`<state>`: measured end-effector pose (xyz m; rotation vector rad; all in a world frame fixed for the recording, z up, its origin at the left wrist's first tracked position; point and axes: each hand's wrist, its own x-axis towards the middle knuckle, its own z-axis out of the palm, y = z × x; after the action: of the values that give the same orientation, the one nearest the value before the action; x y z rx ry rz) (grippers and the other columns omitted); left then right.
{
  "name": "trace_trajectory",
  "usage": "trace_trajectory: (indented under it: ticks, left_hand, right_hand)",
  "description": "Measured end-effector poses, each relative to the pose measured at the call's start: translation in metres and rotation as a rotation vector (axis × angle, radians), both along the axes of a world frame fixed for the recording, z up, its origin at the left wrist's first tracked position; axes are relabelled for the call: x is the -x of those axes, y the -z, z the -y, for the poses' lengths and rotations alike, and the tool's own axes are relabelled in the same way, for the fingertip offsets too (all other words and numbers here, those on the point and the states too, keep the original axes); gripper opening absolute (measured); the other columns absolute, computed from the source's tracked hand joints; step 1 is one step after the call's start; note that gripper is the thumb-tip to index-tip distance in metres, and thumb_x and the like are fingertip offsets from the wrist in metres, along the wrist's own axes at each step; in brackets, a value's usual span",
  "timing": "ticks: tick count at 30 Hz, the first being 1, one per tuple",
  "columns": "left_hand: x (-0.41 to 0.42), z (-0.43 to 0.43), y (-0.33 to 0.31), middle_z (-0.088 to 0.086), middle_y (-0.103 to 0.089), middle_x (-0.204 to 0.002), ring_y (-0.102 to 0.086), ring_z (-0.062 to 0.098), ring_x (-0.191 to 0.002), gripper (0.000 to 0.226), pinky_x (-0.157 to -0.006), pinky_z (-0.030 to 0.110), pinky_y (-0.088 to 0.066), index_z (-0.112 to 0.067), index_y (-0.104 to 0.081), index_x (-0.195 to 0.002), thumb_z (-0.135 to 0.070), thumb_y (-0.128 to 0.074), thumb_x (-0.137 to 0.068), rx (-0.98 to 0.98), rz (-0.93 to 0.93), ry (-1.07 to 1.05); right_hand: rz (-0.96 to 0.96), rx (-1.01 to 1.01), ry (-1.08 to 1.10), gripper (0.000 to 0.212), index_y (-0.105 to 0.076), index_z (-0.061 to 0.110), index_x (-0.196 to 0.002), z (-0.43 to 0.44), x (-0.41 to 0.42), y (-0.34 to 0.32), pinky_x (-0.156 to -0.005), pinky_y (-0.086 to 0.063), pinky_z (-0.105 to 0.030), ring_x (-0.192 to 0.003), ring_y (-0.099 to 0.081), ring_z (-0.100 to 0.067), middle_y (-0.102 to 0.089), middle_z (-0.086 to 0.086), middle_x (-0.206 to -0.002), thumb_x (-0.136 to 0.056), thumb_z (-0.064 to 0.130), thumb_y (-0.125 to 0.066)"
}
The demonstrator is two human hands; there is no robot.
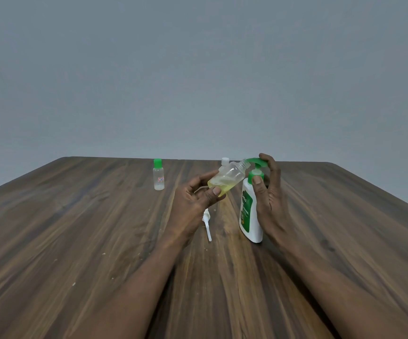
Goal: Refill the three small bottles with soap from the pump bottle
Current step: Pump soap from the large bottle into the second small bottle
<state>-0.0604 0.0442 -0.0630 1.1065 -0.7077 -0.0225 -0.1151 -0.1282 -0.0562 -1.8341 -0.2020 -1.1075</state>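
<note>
Grip is recorded on both sides. The left hand is raised over the middle of the surface with the palm turned toward the camera. Its thumb is laid across the lower body of a small clear bottle and its fingers are curled behind. This bottle is held tilted, its open threaded neck pointed up and right, just beside the spout of the pump bottle. The right hand is set upright against the pump bottle, fingers curled over the green pump head and thumb pressed on the green collar.

The held bottle is of transparent plastic, and pale yellow liquid is pooled in its lower end. The pump bottle is of smooth white plastic and stands right of centre. "Dettol" is read on its green label; the smaller print is illegible.

A white sprayer top with a dip tube is laid flat below the left hand. A green-capped bottle, clear-bodied, stands near the far edge, left of centre; its red-and-white label cannot be read. A white cap is partly seen behind the held bottle. The table is finished in dark wood grain.
</note>
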Motion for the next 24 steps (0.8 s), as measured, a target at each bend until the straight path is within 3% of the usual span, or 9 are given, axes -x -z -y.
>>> trace_trajectory:
  ticks: [5,9,15,19,24]
  left_hand:
    - [0.0007,-0.0008,0.0014,0.015,-0.074,-0.118,-0.068,0.035,-0.116,0.038,-0.093,0.038,-0.059,-0.003,-0.063,-0.130,-0.002,-0.067,-0.092,-0.004,-0.003,-0.006]
    - [0.0012,-0.0016,0.0014,0.010,-0.074,-0.119,-0.070,0.029,-0.114,0.038,-0.092,0.037,-0.059,-0.004,-0.064,-0.130,-0.001,-0.066,-0.092,-0.006,-0.005,0.003]
    - [0.0019,-0.0010,-0.0001,0.013,-0.072,-0.122,-0.069,0.030,-0.115,0.037,-0.093,0.038,-0.059,-0.002,-0.062,-0.130,-0.001,-0.065,-0.093,-0.009,0.009,-0.002]
    - [0.0028,-0.0017,-0.0017,0.010,-0.074,-0.120,-0.070,0.029,-0.113,0.038,-0.090,0.034,-0.059,-0.005,-0.064,-0.127,-0.007,-0.068,-0.090,0.002,0.009,0.001]
    - [0.0002,-0.0019,0.0011,0.009,-0.074,-0.119,-0.070,0.027,-0.114,0.036,-0.091,0.035,-0.059,-0.007,-0.065,-0.128,-0.006,-0.070,-0.092,0.002,0.017,0.014]
  right_hand:
    - [-0.010,-0.023,0.021,0.036,-0.042,0.031,-0.133,-0.0019,0.0019,-0.0010,-0.091,-0.052,-0.046,-0.105,-0.066,-0.011,-0.066,0.011,-0.113,-0.099,0.040,-0.046]
    - [-0.002,-0.011,0.035,0.034,-0.043,0.034,-0.129,-0.0022,0.0015,-0.0014,-0.089,-0.053,-0.036,-0.104,-0.065,-0.004,-0.065,0.024,-0.109,-0.098,0.047,-0.047]
    - [0.020,0.036,0.021,0.043,-0.035,0.044,-0.140,0.0002,-0.0007,-0.0003,-0.098,-0.050,-0.043,-0.116,-0.061,-0.010,-0.060,0.013,-0.125,-0.100,0.039,-0.050]
    - [0.027,0.055,0.020,0.047,-0.030,0.048,-0.146,0.0004,-0.0013,0.0013,-0.108,-0.043,-0.039,-0.131,-0.049,-0.006,-0.047,0.021,-0.141,-0.101,0.043,-0.044]
    - [0.025,0.014,-0.012,0.036,-0.042,0.035,-0.138,0.0001,-0.0039,0.0022,-0.096,-0.050,-0.032,-0.114,-0.062,-0.008,-0.063,0.019,-0.120,-0.102,0.037,-0.045]
